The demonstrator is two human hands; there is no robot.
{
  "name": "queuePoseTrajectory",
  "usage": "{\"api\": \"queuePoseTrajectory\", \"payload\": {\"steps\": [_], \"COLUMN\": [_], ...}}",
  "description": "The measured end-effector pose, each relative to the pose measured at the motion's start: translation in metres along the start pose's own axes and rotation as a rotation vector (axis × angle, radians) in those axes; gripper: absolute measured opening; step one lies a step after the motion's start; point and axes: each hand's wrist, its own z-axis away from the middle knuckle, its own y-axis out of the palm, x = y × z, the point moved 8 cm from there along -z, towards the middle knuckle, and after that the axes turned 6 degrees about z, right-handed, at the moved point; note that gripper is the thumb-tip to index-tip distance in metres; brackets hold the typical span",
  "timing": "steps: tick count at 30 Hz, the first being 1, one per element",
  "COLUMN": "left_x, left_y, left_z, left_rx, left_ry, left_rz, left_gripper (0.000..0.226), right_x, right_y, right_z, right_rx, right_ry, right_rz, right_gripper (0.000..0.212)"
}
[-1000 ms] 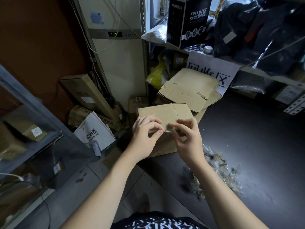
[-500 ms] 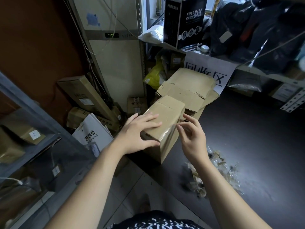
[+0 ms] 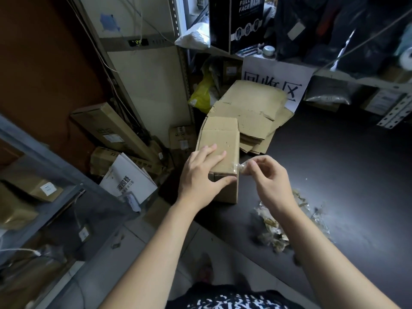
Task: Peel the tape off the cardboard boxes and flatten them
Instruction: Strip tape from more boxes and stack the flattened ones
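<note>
Dark tabletop (image 3: 334, 166) is sitting under our right hand (image 3: 270, 182), and we're pressing our left hand (image 3: 199, 175) flat on the cardboard box (image 3: 220, 139), fingers straight. Right hand's pinching the clear tape (image 3: 239, 169) at the box corner between the hands, with flattened boxes (image 3: 252, 108) lying just beyond and tape scraps (image 3: 274, 233) by the right wrist.

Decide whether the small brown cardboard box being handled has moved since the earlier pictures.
Yes. The small brown cardboard box has turned: its long side now points toward the stack of flattened brown cardboard.
</note>
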Motion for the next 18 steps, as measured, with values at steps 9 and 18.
{"api": "queuePoseTrajectory", "payload": {"steps": [9,18], "left_x": [0.002,0.002], "left_y": [-0.002,-0.002], "left_z": [0.001,0.0], "left_rx": [0.02,0.047], "left_ry": [-0.031,-0.027], "left_rz": [0.003,0.019], "left_gripper": [0.07,0.068], "right_x": [-0.007,-0.02], "right_y": [0.021,0.011], "right_z": [-0.011,-0.012], "right_rx": [0.094,-0.089], "right_ry": [0.069,0.115], "right_rz": [-0.149,-0.03], "right_gripper": [0.059,0.01]}}
